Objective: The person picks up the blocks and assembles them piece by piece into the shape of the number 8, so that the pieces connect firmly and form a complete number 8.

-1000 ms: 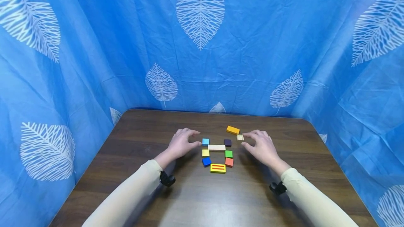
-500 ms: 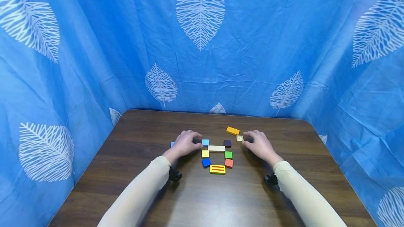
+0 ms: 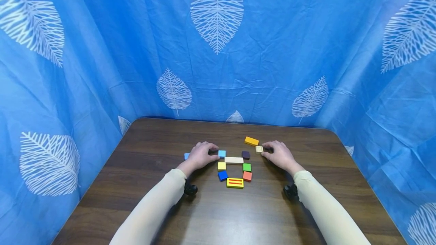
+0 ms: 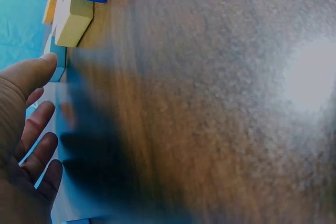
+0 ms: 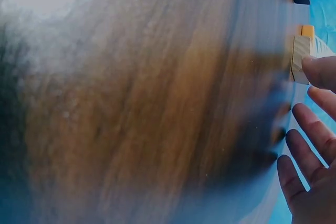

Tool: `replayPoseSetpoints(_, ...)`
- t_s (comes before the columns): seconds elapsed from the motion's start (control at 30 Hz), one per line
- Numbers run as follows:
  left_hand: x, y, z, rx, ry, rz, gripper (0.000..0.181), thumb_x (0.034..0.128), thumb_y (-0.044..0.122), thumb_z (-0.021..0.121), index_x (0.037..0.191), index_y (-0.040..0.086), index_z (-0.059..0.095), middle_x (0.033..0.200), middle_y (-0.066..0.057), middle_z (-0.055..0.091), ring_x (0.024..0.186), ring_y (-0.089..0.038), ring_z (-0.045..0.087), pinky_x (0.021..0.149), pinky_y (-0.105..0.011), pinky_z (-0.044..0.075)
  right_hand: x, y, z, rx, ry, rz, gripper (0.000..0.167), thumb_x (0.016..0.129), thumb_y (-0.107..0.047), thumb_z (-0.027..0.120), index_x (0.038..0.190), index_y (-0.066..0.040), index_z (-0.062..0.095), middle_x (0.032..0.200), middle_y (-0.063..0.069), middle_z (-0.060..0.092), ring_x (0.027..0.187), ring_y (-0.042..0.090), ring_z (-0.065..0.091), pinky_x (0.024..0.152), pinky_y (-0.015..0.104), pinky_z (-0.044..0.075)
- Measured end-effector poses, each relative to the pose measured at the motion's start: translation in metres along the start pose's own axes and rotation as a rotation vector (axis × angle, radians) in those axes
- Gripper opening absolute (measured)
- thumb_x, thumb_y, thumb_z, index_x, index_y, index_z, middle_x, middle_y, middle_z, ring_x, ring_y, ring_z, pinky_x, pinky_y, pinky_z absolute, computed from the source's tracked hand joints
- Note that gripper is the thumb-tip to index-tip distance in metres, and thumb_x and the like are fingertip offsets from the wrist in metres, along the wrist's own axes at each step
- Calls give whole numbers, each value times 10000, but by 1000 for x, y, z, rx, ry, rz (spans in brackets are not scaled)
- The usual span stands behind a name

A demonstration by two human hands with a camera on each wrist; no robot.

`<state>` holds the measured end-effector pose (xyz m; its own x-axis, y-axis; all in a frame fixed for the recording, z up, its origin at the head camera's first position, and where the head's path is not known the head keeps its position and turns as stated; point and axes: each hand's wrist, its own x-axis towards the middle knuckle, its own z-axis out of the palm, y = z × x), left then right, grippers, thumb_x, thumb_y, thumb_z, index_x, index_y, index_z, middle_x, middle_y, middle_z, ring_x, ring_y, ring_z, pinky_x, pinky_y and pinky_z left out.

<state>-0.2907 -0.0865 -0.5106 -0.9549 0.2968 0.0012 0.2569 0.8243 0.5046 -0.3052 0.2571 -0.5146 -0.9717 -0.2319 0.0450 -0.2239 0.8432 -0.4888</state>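
Beside the small light blue block [image 3: 222, 154] is my left hand [image 3: 201, 155], thumb and index finger spread at its left edge. In the left wrist view the thumb tip overlaps that light blue block [image 4: 59, 64]; whether it touches is unclear. At the right edge of a small striped wooden block [image 3: 259, 149], my right hand [image 3: 280, 155] has its thumb and index finger apart. The right wrist view has the thumb in front of this wooden block [image 5: 301, 59], the other fingers loosely bent. Both blocks lie on the table.
Between the hands are a pale plank [image 3: 234, 160], dark block [image 3: 245, 155], yellow block [image 3: 221, 166], green block [image 3: 246, 167], blue block [image 3: 223, 176], red-orange block [image 3: 247, 176] and striped yellow block [image 3: 235, 183]. An orange block [image 3: 251, 141] lies farther back. Another blue block [image 3: 186, 156] is left.
My left hand has moved right, up to the light blue block, uncovering another blue block behind it. The right hand has shifted slightly toward the striped wooden block. The blocks stay put.
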Motion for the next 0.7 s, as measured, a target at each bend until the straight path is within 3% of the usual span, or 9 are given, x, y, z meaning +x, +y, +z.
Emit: replayPoseSetpoints(0.7,1,-4,8,-20,21,-16,366,953,390,733,1268,204,718,1206,5,669,1155,-243,530,1042,-469,396,2,3,3,-21,21,-31,342,972,-242,705,1268,-71,708,1257,156,654,1186,380,542,1023,574,414)
